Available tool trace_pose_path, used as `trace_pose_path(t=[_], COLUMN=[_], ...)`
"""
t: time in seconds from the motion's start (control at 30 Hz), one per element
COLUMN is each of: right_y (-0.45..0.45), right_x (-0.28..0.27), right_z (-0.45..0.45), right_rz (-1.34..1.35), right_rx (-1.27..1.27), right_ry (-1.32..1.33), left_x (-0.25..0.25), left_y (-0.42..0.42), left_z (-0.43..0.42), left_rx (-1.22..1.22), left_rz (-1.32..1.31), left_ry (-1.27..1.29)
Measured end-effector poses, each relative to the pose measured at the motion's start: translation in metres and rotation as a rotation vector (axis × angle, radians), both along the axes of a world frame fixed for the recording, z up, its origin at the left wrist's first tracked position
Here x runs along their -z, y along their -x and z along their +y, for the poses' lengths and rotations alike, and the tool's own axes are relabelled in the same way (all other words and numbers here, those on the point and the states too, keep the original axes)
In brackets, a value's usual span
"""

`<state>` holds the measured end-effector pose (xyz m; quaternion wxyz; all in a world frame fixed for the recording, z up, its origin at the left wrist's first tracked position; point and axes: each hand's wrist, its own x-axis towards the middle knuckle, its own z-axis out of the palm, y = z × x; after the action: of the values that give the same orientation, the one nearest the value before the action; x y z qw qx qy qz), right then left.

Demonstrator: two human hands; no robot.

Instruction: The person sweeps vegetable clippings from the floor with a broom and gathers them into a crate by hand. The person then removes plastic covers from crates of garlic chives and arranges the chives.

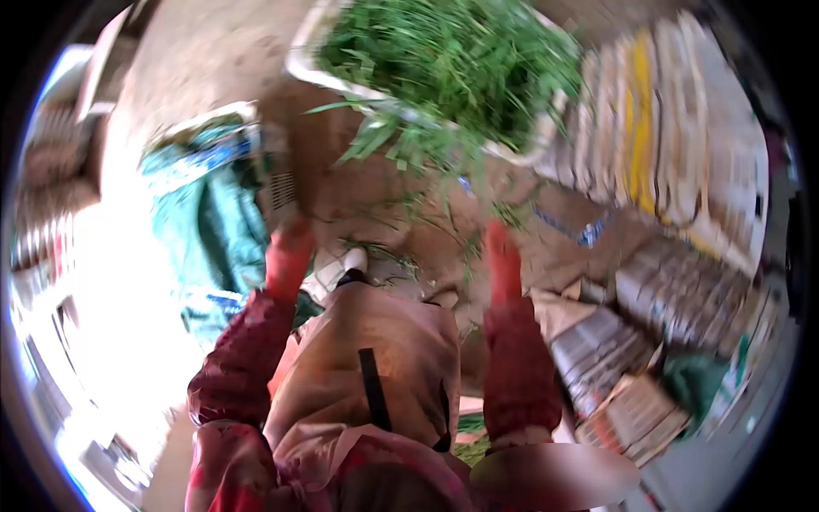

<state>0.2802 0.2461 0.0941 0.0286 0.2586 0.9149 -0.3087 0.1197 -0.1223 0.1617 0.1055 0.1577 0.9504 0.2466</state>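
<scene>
My left hand (288, 260) is stretched forward beside the corner of a crate (277, 175) draped with a green woven sack (205, 226). Its fingers are blurred, and whether they touch the crate I cannot tell. My right hand (503, 260) is held out over the floor, seen edge-on, with its fingers pointing forward and nothing visible in it. Beyond both hands stands a white plastic tub (300, 64) heaped with long cut green grass (444, 64). Some blades hang over its near rim. Loose blades (409, 264) lie scattered on the floor between my hands.
To the right of the tub is a row of pale stacked slabs (682, 111) with a yellow one (638, 119) among them. Wrapped bundles (682, 286) and an open cardboard box (636, 414) sit nearer on the right. A blue-and-white scrap (589, 232) lies on the floor.
</scene>
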Motion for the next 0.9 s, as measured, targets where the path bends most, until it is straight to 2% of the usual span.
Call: trace_pose_path(t=[0.03,0.07,0.1,0.13,0.17,0.2,0.3,0.4,0.47,0.53,0.63,0.67,0.7,0.77,0.8,0.83,0.87,0.9], right_y=[-0.057,-0.114,-0.160,-0.183,-0.196,-0.203,-0.191,-0.161,-0.133,-0.110,-0.077,-0.071,-0.066,-0.059,-0.050,-0.042,-0.034,-0.024], right_x=[0.006,0.010,-0.001,-0.022,-0.044,-0.065,-0.104,-0.131,-0.141,-0.150,-0.160,-0.165,-0.169,-0.168,-0.159,-0.154,-0.153,-0.155], right_z=[-0.013,-0.027,-0.036,-0.045,-0.052,-0.054,-0.050,-0.036,-0.029,-0.020,-0.018,-0.019,-0.019,-0.015,-0.015,-0.018,-0.023,-0.033], right_rz=[-0.404,-0.868,-1.132,-1.189,-1.166,-1.133,-0.999,-0.884,-0.756,-0.583,-0.412,-0.415,-0.418,-0.421,-0.596,-0.768,-0.793,-0.747], right_rx=[0.069,0.093,0.091,0.119,0.123,0.110,0.013,-0.205,-0.443,-0.731,-0.935,-0.907,-0.877,-0.794,-0.533,-0.264,-0.307,-0.548], right_ry=[0.302,0.494,0.603,0.662,0.675,0.674,0.630,0.543,0.454,0.338,0.322,0.404,0.484,0.639,0.770,0.882,0.868,0.721], left_x=[-0.007,0.005,-0.052,-0.045,-0.058,-0.050,-0.018,-0.052,-0.058,-0.049,-0.046,-0.069,-0.136,-0.207,-0.232,-0.249,-0.257,-0.190], left_y=[-0.037,-0.086,-0.100,-0.147,-0.179,-0.220,-0.336,-0.363,-0.383,-0.415,-0.457,-0.465,-0.436,-0.403,-0.390,-0.387,-0.395,-0.456], left_z=[-0.042,-0.097,-0.111,-0.151,-0.174,-0.197,-0.232,-0.189,-0.173,-0.154,-0.123,-0.111,-0.091,-0.079,-0.077,-0.076,-0.074,-0.072], left_rx=[-0.368,-0.295,-0.275,-0.163,-0.218,-0.270,-0.388,-0.663,-0.775,-0.799,-0.824,-0.961,-1.184,-1.269,-1.330,-1.398,-1.473,-1.689], left_rz=[-0.281,-0.228,-0.454,-0.369,-0.749,-0.901,-0.980,-1.234,-1.251,-1.134,-1.007,-1.004,-0.987,-1.042,-1.103,-1.166,-1.238,-1.124], left_ry=[-0.085,-0.011,0.020,0.011,0.079,0.090,-0.157,-0.696,-0.924,-0.696,-0.321,-0.318,-0.460,-0.424,-0.375,-0.325,-0.276,-0.650])
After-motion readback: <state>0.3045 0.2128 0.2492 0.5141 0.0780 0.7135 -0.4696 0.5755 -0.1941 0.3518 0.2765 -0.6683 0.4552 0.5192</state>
